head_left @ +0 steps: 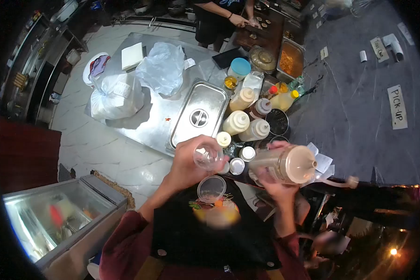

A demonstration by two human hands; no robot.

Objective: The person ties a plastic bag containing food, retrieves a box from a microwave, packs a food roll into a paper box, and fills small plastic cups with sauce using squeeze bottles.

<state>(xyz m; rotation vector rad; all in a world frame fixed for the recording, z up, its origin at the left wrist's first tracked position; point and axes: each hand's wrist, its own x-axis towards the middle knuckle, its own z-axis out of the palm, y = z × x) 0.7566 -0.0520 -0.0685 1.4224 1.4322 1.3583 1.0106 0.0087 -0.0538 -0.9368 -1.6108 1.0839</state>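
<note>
My left hand (187,161) is closed around a small clear plastic cup (207,157), whose round opening faces me. Just below it, in front of my black apron (177,224), shows a second clear round piece (212,188); whether it is a lid or a cup, and what supports it, I cannot tell. My right hand (276,184) grips a squeeze bottle (291,165) of pale tan sauce, tilted with its nozzle toward the right. Several more squeeze bottles (236,122) stand together on the counter beyond my hands. White-capped containers (237,166) sit between the hands.
A lidded steel pan (199,105) rests on the steel table (147,133), near a tied plastic bag (116,98) and a loose bag (160,70). The dark counter (354,116) bears a "PICK-UP" sign (397,107). Another person's hands (239,21) work at the griddle (266,35). A glass-topped cooler (60,214) stands lower left.
</note>
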